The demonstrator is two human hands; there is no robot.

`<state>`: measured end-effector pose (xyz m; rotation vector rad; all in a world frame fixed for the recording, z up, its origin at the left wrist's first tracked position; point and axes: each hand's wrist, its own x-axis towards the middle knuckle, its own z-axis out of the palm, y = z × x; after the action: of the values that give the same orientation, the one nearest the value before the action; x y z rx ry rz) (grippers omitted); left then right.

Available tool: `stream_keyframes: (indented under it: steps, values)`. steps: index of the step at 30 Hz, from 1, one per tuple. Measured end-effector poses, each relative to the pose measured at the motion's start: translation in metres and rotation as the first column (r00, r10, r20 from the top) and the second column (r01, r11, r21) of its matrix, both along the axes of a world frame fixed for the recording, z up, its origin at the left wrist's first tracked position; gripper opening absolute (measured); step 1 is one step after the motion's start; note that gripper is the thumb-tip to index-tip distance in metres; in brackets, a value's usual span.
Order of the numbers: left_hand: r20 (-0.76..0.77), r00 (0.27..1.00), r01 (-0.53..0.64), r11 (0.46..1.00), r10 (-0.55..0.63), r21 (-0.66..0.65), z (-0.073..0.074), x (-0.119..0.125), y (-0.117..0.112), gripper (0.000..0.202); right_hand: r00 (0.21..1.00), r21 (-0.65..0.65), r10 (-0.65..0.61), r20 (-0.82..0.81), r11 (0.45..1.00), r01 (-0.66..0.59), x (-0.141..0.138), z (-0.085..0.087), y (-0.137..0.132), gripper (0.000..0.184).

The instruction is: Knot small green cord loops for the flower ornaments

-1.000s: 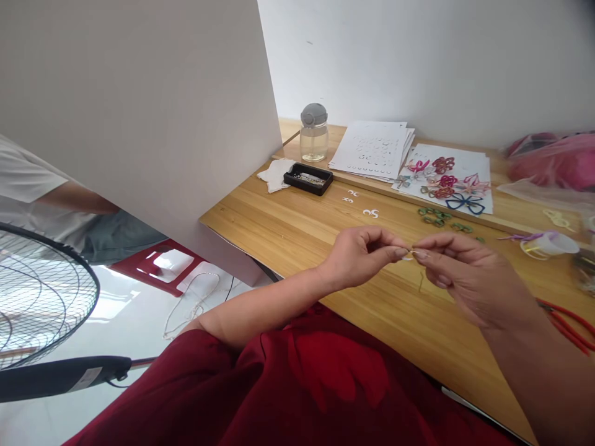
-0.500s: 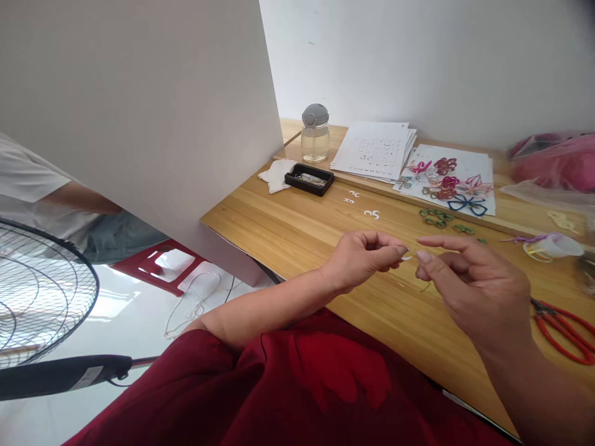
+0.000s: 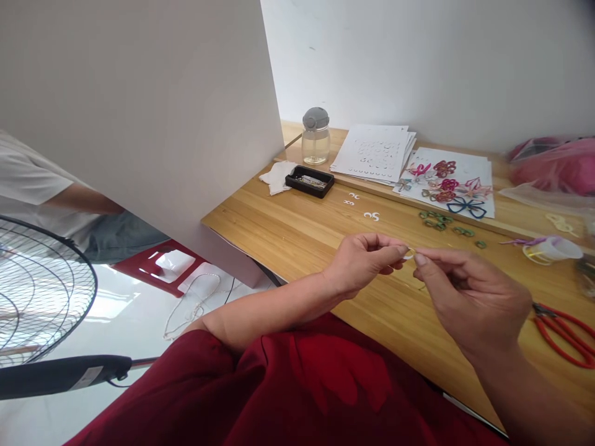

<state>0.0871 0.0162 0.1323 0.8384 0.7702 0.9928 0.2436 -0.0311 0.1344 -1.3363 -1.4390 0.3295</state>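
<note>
Two fingertip pinches over the wooden surface (image 3: 260, 232): left hand (image 3: 365, 263) gripping a small white crescent (image 3: 408, 255), right hand (image 3: 471, 290) closed on thin yellow thread (image 3: 411, 250) at its edge; crescent sits between both hands. Red-handled pliers (image 3: 554, 323) beside right wrist, green looped pieces (image 3: 439, 218) beyond, then loose white crescents (image 3: 376, 217), black tray (image 3: 304, 188), gray-lidded bottle (image 3: 315, 144).

bright, diffuse light, glare on the floor (image 3: 116, 294), wide-angle stretch; dark upper-right corner
</note>
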Motion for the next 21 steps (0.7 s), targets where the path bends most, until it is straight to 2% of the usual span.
stream_keyframes:
  steps: [7, 14, 18, 21]
  values:
    - [0.008, 1.000, -0.018, 1.000, 0.018, -0.003, -0.0003, 0.0028, -0.0007, 0.050, 1.000, -0.015, -0.003, -0.008, 1.000, 0.003, 0.0019, -0.0052, 0.0021, 0.007]
    - [0.000, 1.000, -0.019, 1.000, 0.019, 0.007, 0.0012, 0.0019, -0.0012, 0.048, 0.977, -0.068, 0.104, -0.186, 0.991, -0.119, 0.0070, -0.0025, 0.0075, 0.008]
    - [-0.028, 1.000, -0.003, 0.999, 0.004, 0.044, 0.0022, 0.0009, -0.0018, 0.047, 0.985, -0.090, 0.095, -0.146, 0.990, -0.109, 0.0062, 0.0018, 0.0049, 0.017]
    - [-0.045, 0.999, 0.013, 0.998, -0.010, 0.058, 0.0021, 0.0006, -0.0028, 0.046, 0.990, -0.080, 0.087, -0.114, 0.992, -0.097, 0.0062, 0.0032, 0.0045, 0.009]
